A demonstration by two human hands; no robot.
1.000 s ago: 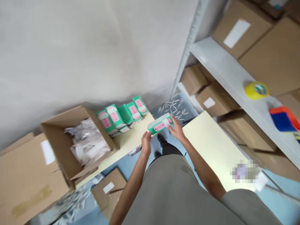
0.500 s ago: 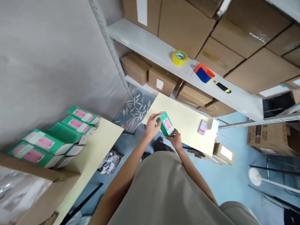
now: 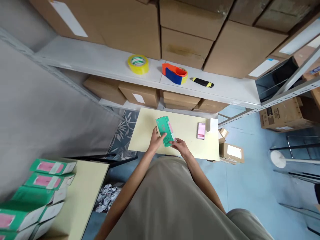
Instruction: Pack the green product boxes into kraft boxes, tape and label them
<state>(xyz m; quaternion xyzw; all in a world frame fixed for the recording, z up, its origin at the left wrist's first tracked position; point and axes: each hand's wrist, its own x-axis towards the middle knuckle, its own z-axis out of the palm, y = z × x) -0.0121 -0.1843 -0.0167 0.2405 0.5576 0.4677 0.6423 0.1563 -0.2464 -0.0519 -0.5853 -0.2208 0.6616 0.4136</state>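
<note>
A green carton (image 3: 164,129) with a pink panel along its right side is held between both hands above the pale yellow table (image 3: 140,133). My left hand (image 3: 156,140) grips its left edge, thumb across the front face. At its lower right end, my right hand (image 3: 179,146) has the fingers closed on the corner. To the right on the same table lies a pink item (image 3: 201,130), blurred out by pixelation, beside a small white box (image 3: 213,125).
Yellow tape (image 3: 138,64), an orange-and-blue tape dispenser (image 3: 173,74) and a utility knife (image 3: 203,82) lie on the shelf (image 3: 100,60) ahead, before large cardboard boxes (image 3: 130,30). More green cartons (image 3: 45,180) sit on a side table (image 3: 86,180) at left.
My view has swung to the right, toward the shelf and table. The green carton has been turned in my hands, so its plain green face now shows and the pink panel faces right.
</note>
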